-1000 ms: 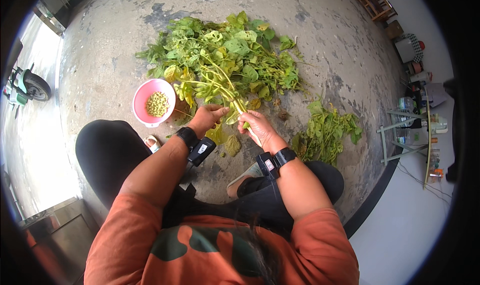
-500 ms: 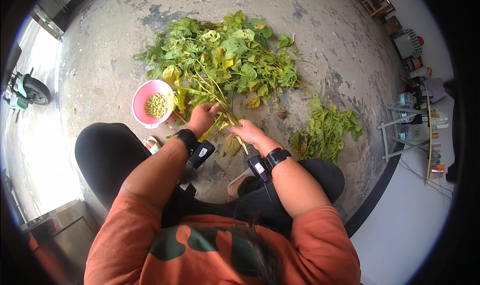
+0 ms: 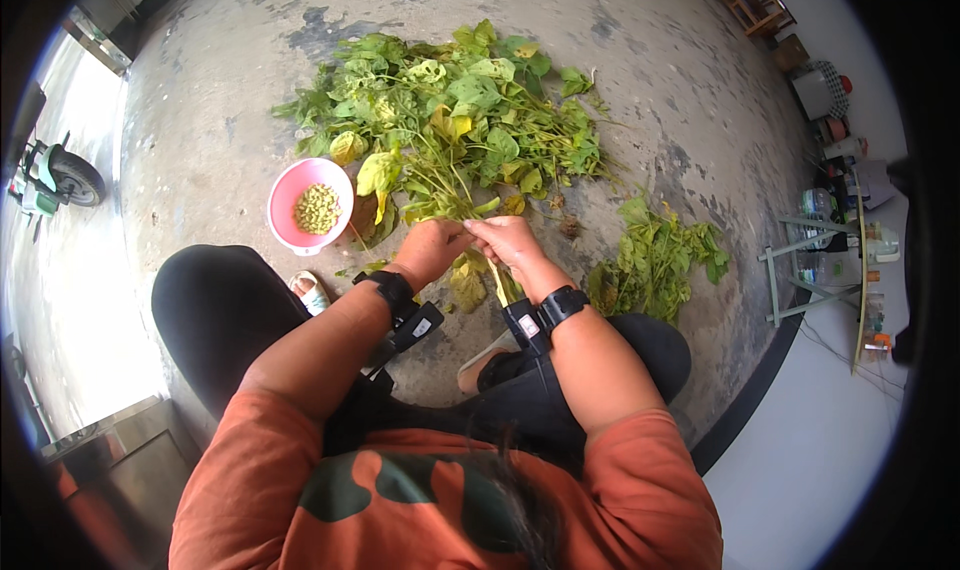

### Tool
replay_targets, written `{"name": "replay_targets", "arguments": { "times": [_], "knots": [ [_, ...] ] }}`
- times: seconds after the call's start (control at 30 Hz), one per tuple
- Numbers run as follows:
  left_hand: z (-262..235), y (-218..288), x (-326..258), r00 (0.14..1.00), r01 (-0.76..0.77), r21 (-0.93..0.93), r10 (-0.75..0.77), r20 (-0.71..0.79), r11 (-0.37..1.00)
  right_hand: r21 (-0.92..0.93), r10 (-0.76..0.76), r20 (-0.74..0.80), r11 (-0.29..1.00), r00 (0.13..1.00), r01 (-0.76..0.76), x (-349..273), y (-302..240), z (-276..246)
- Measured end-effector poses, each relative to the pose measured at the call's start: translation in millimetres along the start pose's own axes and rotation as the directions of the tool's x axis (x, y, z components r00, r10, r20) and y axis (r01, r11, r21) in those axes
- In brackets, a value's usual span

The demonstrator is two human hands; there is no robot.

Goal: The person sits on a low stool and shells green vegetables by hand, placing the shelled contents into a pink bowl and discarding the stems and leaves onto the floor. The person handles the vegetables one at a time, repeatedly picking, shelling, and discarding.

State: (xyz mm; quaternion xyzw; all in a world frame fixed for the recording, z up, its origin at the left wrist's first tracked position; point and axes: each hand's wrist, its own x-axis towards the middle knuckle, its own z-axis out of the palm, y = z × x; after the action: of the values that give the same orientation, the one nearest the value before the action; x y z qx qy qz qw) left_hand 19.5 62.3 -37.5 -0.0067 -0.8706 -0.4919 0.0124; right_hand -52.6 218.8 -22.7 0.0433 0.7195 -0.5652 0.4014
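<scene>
My left hand [image 3: 435,245] and my right hand [image 3: 508,242] meet fingertip to fingertip over a leafy bean plant [image 3: 440,198]. Its pale stalk ends stick out below my right hand, whose fingers are closed round the stalk. The left fingers are pinched together right beside it; what lies in that pinch is hidden. To the left, a pink bowl [image 3: 277,202] on the floor holds a small heap of pale green beans [image 3: 317,209]. Yellowing leaves [image 3: 466,282] hang below the hands.
Beyond my hands lies a large pile of uprooted bean plants [image 3: 470,95]. A smaller heap of plants [image 3: 660,260] rests to the right, by my knee. A folding table [image 3: 815,270] stands at the far right, and a wheel [image 3: 75,178] shows at the left.
My hands have come together at the fingertips, the left moving right and the right moving slightly up. The held plant has shifted, its stalk ends now lying nearer my right wrist.
</scene>
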Motion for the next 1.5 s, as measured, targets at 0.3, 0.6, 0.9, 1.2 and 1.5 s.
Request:
{"name": "replay_targets", "arguments": {
  "times": [0.3, 0.6, 0.9, 1.2, 1.5],
  "knots": [
    [5, 1, -2, 0.983, 0.035, 0.441, -0.11, 0.146, 0.897, 0.032, 0.146, 0.035, 0.989, 0.989, -0.147, 0, 1, 2],
    [0, -6, -1, 0.984, 0.01, 0.353, -0.071, 0.162, 0.935, 0.319, 0.23, 0.153, 0.909, 0.961, -0.268, 6, 8, -5],
    [1, 3, -3, 0.998, -0.064, 0.227, 0.063, 0.011, 0.972, 0.46, 0.14, 0.155, 0.866, 0.978, -0.197, 7, 12, -3],
    [6, -1, 3, 0.894, 0.426, -0.445, -0.442, 0.072, 0.788, 0.45, -0.017, 0.029, 0.893, 0.999, 0.002, -2, 13, 11],
    [-15, 9, 4, 0.825, 0.566, -0.568, -0.422, 0.377, 0.598, 0.256, -0.177, -0.065, 0.948, 0.982, 0.188, -6, 9, 13]
  ]
}}
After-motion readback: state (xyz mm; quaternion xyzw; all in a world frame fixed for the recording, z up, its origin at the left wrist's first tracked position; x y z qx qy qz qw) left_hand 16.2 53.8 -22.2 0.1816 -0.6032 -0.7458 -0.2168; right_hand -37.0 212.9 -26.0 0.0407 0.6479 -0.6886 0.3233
